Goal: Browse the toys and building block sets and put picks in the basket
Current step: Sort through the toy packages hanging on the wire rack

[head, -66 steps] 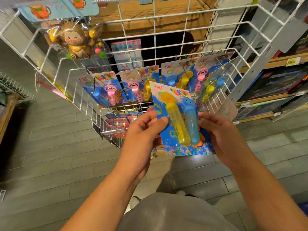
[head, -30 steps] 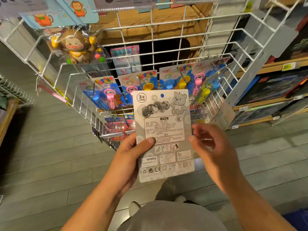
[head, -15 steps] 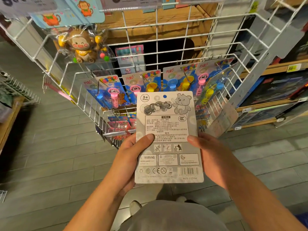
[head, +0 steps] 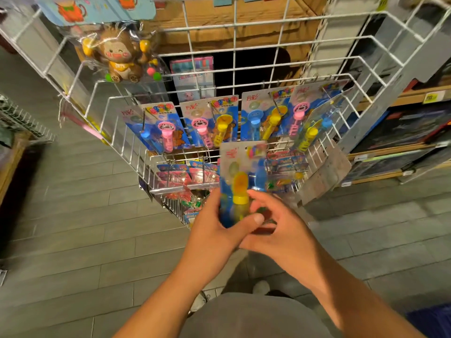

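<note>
Two hands at one bubble-wand card (head: 240, 184), now turned printed face up.

Half a second ago the grey back faced the camera. The left hand (head: 219, 230) grips the lower edge, thumb across the front. The right hand (head: 275, 228) sits just beside it, fingers loosely curled; contact appears uncertain through blur. Inspection is likely finished; no basket is visible near either hand.

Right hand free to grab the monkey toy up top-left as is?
Probably yes. The right hand looks loosely open beside the pack, which the left hand grips. The monkey toy hangs unobstructed, though across the body.
</note>
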